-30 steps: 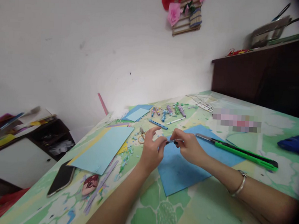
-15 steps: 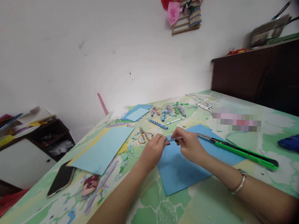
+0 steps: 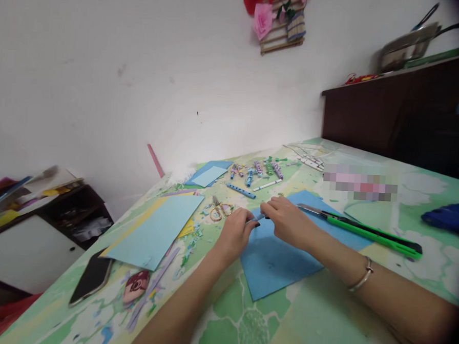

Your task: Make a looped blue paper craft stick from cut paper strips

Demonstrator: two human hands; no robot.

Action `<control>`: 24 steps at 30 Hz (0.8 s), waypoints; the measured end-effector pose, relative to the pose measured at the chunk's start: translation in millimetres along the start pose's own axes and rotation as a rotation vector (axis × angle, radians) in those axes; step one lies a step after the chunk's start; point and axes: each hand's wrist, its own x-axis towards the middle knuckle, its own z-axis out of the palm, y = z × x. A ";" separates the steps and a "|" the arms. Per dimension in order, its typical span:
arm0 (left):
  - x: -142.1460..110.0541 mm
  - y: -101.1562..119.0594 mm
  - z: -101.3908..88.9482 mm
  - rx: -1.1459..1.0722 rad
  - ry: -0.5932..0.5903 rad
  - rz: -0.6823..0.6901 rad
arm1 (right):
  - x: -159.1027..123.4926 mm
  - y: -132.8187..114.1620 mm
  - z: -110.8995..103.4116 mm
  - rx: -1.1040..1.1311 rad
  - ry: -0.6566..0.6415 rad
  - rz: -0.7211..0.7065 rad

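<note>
Between my two hands is a small, narrow piece of blue paper (image 3: pixel 257 214); my fingers cover much of it. My left hand (image 3: pixel 235 233) pinches its left end. My right hand (image 3: pixel 288 220) has its fingers closed on the other end, with the wrist bent over a larger blue sheet (image 3: pixel 276 262). That sheet lies flat on the table below. Just beyond the right hand, the blade of a green utility knife (image 3: pixel 372 235) rests across the sheet. Gold-handled scissors (image 3: pixel 218 211) lie left of my left hand.
Light blue and yellow paper sheets (image 3: pixel 159 230) lie at left, near a phone (image 3: pixel 92 278) and a pink case-like object (image 3: pixel 136 285). Paper scraps (image 3: pixel 190 247) are scattered about. Farther back are a blue tube with holes (image 3: pixel 241 191), a white pen (image 3: pixel 268 185) and several curled paper pieces (image 3: pixel 268 167).
The right hand has turned over slightly, its fingers now more curled over the paper's end. A little more of the blue paper shows between the hands. The view has shifted slightly.
</note>
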 end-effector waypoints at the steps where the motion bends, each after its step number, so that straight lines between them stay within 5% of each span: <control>1: 0.1 0.9 -2.1 -0.062 -0.029 -0.047 | 0.1 0.5 -0.6 -0.005 0.015 -0.031; 10: 0.1 2.9 -16.8 -0.855 -0.434 -0.358 | 0.0 9.9 -6.3 0.046 0.124 -0.218; 14: -0.2 0.2 -21.4 -1.065 -0.485 -0.405 | 0.4 18.2 -4.0 0.141 0.170 -0.244; 19: 0.2 -3.5 -30.1 -1.122 -0.558 -0.278 | 0.3 23.8 -3.8 0.203 0.203 -0.209; 24: -1.6 -2.9 -26.7 -1.115 -0.462 -0.280 | 0.1 22.1 -7.2 0.227 0.256 -0.172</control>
